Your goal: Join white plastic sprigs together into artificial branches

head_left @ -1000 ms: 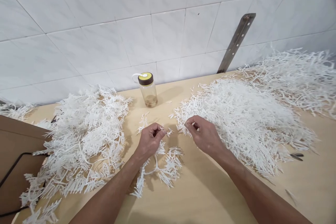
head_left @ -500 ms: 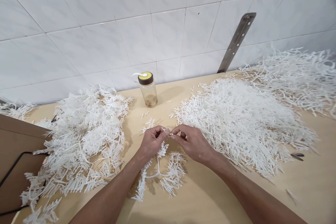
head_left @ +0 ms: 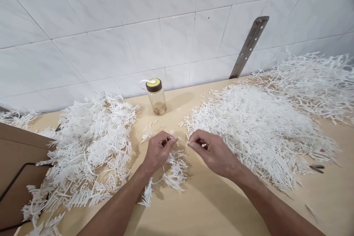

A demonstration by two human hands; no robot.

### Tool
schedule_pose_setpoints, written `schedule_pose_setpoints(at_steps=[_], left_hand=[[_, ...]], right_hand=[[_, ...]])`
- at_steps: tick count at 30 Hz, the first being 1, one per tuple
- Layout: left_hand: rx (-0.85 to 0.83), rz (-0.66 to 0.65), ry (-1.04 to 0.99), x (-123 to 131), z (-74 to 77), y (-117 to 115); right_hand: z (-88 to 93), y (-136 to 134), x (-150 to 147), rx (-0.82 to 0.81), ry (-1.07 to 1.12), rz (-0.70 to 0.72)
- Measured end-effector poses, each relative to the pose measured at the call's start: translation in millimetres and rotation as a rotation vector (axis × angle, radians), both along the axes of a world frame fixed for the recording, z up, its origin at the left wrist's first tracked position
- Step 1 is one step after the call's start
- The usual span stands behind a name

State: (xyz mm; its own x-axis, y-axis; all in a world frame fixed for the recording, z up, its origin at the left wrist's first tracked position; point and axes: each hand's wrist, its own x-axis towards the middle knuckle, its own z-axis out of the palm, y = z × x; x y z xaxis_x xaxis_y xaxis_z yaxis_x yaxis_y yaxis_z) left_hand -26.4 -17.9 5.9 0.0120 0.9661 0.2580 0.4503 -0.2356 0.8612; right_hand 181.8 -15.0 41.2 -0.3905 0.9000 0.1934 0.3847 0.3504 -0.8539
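Observation:
My left hand (head_left: 159, 152) pinches a white plastic sprig (head_left: 177, 171) near the table's middle. Its feathery side branches hang below my fingers, and thin tips poke out past the thumb. A short gap to the right, my right hand (head_left: 211, 152) is closed, thumb against fingertips; whatever sits in that pinch is too small to make out. Beyond my left hand lies a small loose white piece (head_left: 147, 131). A large heap of thin white sprigs (head_left: 249, 129) spreads just right of my right hand.
On the left is a pile of branched white sprigs (head_left: 94, 151), beside a cardboard box (head_left: 22, 177). A clear bottle (head_left: 158, 99) with a yellow and dark lid stands near the tiled wall. A metal strip (head_left: 249, 48) leans there. A small dark object (head_left: 317, 169) lies at right.
My hands have come apart, the right moving away to the right. The sprig in my left hand has turned and shifted up. The small piece beyond it looks shifted left.

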Motion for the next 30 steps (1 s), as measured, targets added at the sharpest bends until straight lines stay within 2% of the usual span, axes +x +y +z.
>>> schedule_pose_setpoints(at_steps=[2, 5, 7, 10, 12, 16, 21, 26, 30], left_hand=[[0.035, -0.098, 0.009, 4, 0.6, -4], [0.108, -0.168, 0.032, 10, 0.3, -10], [0.156, -0.196, 0.063, 12, 0.6, -13], [0.186, -0.240, 0.096, 14, 1.8, -16], [0.159, -0.230, 0.101, 14, 2.5, -17], [0.039, -0.171, 0.059, 13, 3.3, -18], [0.002, -0.260, 0.050, 14, 4.0, -20], [0.011, -0.324, 0.084, 14, 1.7, -21], [0.045, -0.216, 0.049, 15, 1.2, -19]], right_hand=[[1.0, 6, 7, 0.047, 0.022, -0.160], [-4.2, 16, 16, 0.099, -0.009, -0.362], [-8.5, 22, 20, 0.162, -0.061, -0.448], [-11.9, 26, 22, 0.274, -0.139, -0.497], [-11.9, 26, 20, 0.245, -0.144, -0.459], [-10.9, 19, 9, -0.006, -0.058, -0.229], [-14.4, 11, -8, -0.161, 0.048, -0.005], [-16.7, 12, -12, -0.173, 0.059, -0.037], [-15.3, 11, -12, -0.150, 0.087, -0.094]])
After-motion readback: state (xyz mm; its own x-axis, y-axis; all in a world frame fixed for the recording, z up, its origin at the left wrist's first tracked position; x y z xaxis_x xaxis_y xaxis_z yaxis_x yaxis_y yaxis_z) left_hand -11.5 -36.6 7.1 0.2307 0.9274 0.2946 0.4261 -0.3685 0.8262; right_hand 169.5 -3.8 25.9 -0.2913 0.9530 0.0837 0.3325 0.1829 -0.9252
